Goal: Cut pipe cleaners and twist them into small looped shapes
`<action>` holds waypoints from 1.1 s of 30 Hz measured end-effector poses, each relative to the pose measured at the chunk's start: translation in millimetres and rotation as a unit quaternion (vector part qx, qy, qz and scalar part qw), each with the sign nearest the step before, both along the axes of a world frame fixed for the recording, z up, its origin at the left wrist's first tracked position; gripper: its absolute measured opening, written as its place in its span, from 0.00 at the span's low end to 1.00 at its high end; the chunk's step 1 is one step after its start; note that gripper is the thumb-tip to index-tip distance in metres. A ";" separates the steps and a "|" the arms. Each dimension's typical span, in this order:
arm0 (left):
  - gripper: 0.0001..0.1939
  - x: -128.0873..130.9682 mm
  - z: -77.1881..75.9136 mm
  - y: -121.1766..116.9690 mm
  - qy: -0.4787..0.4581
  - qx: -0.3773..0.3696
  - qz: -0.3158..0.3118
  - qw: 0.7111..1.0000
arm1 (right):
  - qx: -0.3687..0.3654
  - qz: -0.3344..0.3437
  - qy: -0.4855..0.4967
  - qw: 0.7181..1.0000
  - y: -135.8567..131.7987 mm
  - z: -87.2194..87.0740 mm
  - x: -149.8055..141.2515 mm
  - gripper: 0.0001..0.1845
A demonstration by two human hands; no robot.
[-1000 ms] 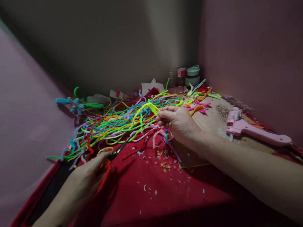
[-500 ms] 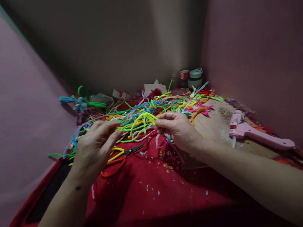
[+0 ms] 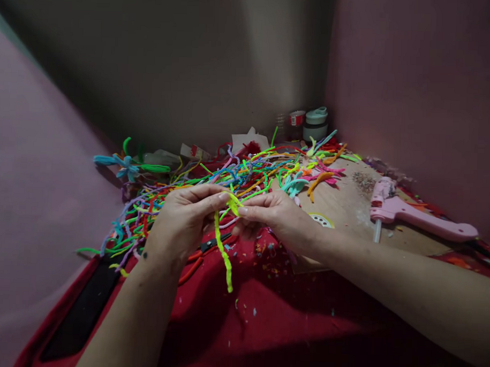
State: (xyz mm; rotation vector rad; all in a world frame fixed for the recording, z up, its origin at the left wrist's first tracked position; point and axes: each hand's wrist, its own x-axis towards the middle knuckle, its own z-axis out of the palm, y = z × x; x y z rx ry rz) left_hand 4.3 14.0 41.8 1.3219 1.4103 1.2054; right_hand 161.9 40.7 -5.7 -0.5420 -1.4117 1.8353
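Both my hands meet at a bright yellow pipe cleaner [image 3: 223, 252], one end of which hangs down in front of the red cloth. My left hand [image 3: 187, 213] pinches it between thumb and fingers. From the other side, my right hand [image 3: 264, 211] grips its bent, bunched part. Behind the hands spreads a tangled heap of many-coloured pipe cleaners [image 3: 253, 176]. Below the left hand lies a pair of scissors [image 3: 191, 270] with red handles, partly covered by that hand.
A pink glue gun [image 3: 421, 213] rests on a wooden board [image 3: 349, 195] at the right. A blue pipe-cleaner flower [image 3: 128, 168] lies at the left. A black flat object [image 3: 82, 314] is at the left edge. A lidded jar [image 3: 315, 124] stands at the back. Coloured scraps litter the red cloth [image 3: 280, 318].
My left hand has moved right and closed on the yellow pipe cleaner beside my right hand. One yellow end now hangs down. The scissors have become more covered.
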 end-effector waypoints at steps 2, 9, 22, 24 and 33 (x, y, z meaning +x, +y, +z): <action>0.09 0.6 -4.5 0.4 -0.042 -0.011 -0.006 0.999 | 0.005 0.017 -0.009 1.000 -2.0 1.8 -0.7 0.12; 0.06 8.1 -21.5 0.8 -0.083 -0.005 -0.036 0.996 | 0.030 0.015 -0.020 0.999 -2.5 0.2 -4.2 0.09; 0.07 9.7 -22.6 -7.3 0.052 0.060 0.024 0.997 | 0.167 -0.070 -0.110 0.977 -3.4 -3.7 -3.8 0.15; 0.06 9.2 -24.4 -7.4 0.086 0.079 0.034 0.993 | 0.142 -0.052 -0.095 0.984 -3.8 -3.8 -4.5 0.11; 0.04 13.2 -32.6 -10.4 0.133 0.113 0.029 0.984 | 0.083 0.026 -0.133 0.987 1.5 -2.1 0.4 0.12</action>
